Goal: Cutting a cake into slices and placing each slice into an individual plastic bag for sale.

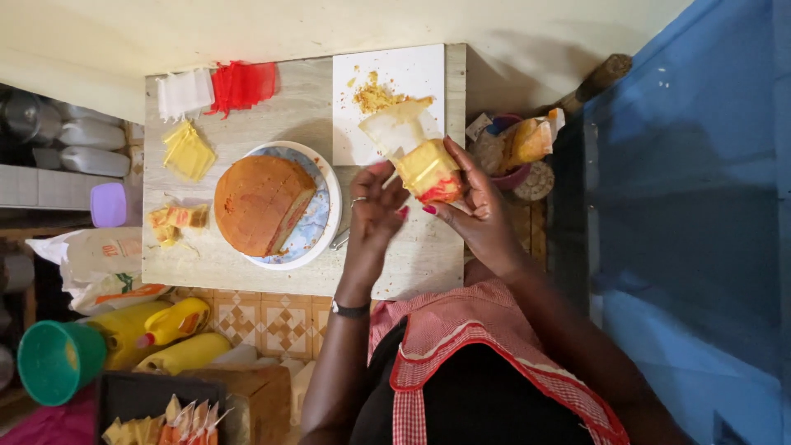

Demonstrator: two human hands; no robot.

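Head view shows the right hand (482,206) pinching a cake slice in clear wrap (428,171) above the surface (412,255); the left hand (375,210) pinches the wrap's edge. The slice looks light, soft and crumbly, so it is best held gently by the sides.

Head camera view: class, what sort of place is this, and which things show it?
Probably a small home kitchen used for baking: a cut cake on a plate, a tiled floor, and yellow bottles beside the table.
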